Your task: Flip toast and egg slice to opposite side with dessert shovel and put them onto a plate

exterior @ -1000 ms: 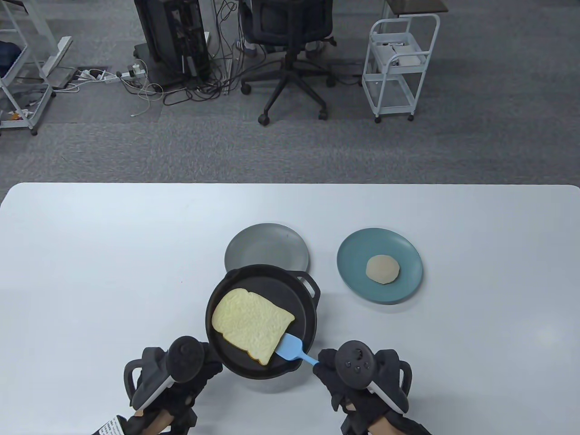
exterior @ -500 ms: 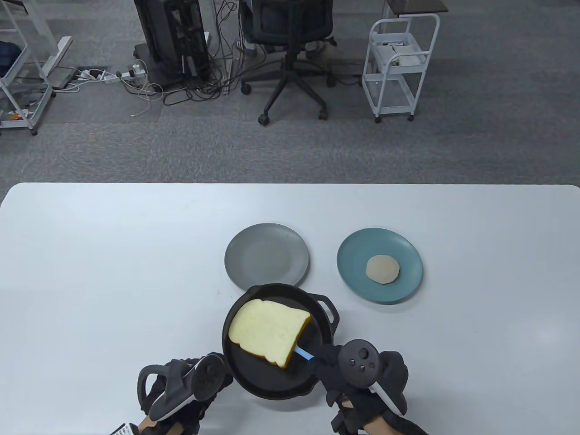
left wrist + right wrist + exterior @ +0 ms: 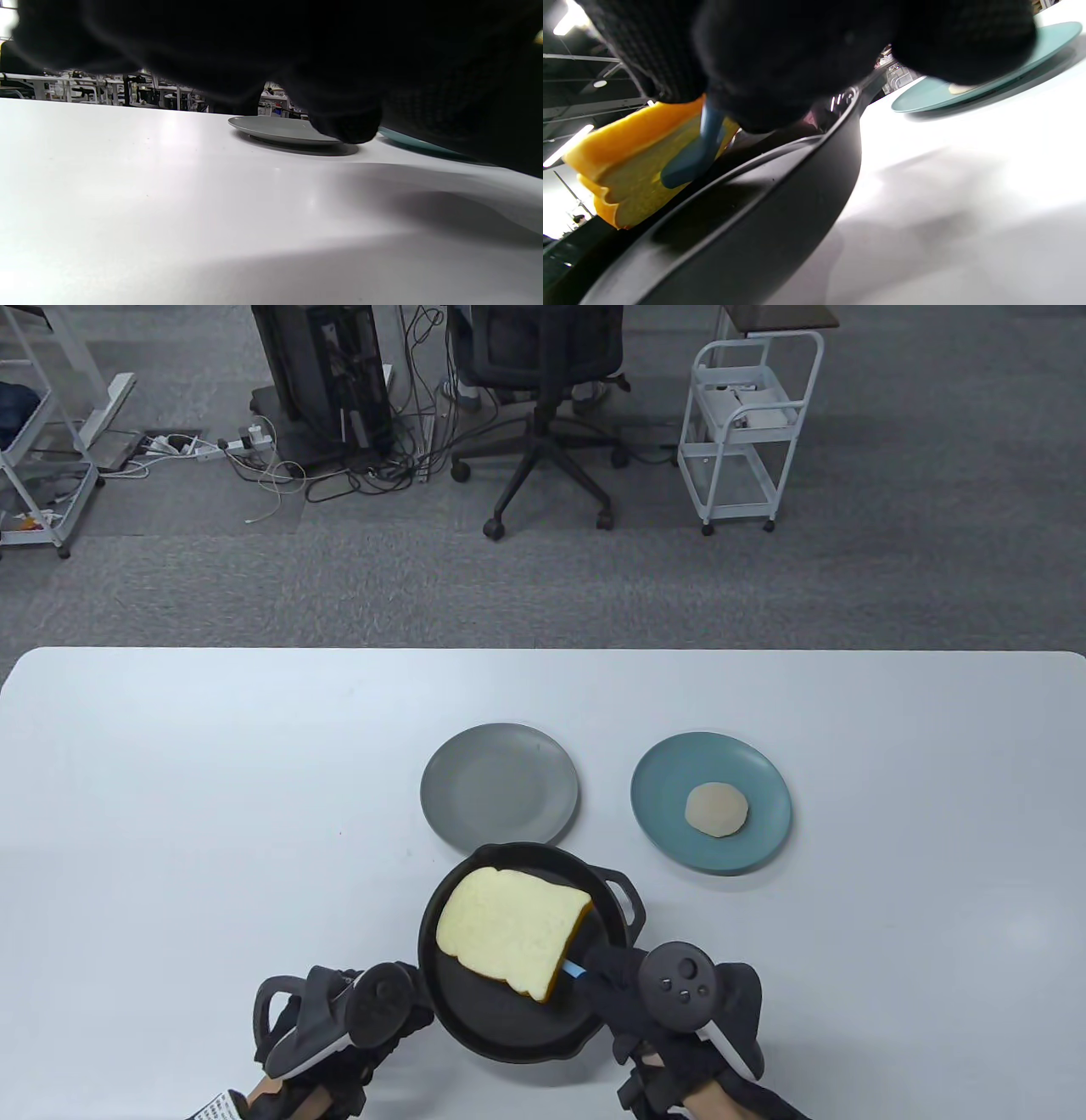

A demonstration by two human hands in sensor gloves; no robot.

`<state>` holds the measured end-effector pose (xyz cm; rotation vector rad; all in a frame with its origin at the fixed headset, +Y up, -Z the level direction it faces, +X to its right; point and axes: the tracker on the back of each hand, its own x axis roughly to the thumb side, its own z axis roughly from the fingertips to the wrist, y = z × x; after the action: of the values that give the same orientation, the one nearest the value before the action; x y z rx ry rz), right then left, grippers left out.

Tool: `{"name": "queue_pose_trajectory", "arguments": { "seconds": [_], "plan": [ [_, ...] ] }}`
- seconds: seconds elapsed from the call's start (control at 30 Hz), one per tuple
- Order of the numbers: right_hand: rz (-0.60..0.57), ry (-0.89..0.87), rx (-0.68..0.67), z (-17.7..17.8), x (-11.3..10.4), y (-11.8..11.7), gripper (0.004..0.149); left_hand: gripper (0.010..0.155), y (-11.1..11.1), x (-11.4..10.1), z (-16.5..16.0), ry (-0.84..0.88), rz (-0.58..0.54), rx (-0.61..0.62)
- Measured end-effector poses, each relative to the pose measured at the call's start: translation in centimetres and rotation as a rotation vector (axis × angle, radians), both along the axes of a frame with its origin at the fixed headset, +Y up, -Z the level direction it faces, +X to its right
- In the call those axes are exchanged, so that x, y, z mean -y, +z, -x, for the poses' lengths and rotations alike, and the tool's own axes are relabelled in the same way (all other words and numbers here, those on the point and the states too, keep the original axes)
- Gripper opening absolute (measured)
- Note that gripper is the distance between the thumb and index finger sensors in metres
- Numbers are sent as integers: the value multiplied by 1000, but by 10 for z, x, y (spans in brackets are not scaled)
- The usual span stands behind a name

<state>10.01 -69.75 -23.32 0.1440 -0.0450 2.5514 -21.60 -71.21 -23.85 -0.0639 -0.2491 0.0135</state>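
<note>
Toast (image 3: pixel 509 931) is lifted on the blue shovel (image 3: pixel 575 969) over the black pan (image 3: pixel 526 1022); its near-right edge is raised and its far-left side is low over the pan floor. Long axis runs from far-left to near-right, crust edge facing the right hand. In the right wrist view the toast's underside (image 3: pixel 634 186) is seen resting on the shovel blade (image 3: pixel 689 163), tilted.

Right hand (image 3: pixel 670 1014) is curled round the shovel handle, at the pan's near-right rim. Left hand (image 3: pixel 339 1027) is at the pan's near-left rim, where the handle would be; the grip is hidden by the tracker and the wrist view is mostly black glove, so its state cannot be told.

Pan sits near the tabletop's (image 3: pixel 170 814) front edge, its far rim just overlapping the grey plate (image 3: pixel 499 791). Egg slice (image 3: pixel 717 809) lies flat on the teal plate (image 3: pixel 670 848), right of the grey one, well apart from the pan.
</note>
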Motion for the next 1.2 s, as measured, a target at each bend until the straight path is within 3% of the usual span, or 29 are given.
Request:
{"name": "queue_pose_trajectory", "arguments": {
  "seconds": [0.3, 0.63, 0.87, 1.2],
  "plan": [
    [-23, -153, 101, -30, -8, -6, 47, 50, -5, 4, 5, -27, 31, -29],
    [-78, -288, 401, -92, -18, -26, 48, 50, -6, 5, 5, -25, 40, -11],
    [-118, -98, 570, -121, -6, -59, 48, 50, -5, 5, 5, -19, 40, -8],
    [-148, 268, 563, -108, 29, -98, 48, 50, -4, 9, 1, -46, 62, 14]
  ]
}}
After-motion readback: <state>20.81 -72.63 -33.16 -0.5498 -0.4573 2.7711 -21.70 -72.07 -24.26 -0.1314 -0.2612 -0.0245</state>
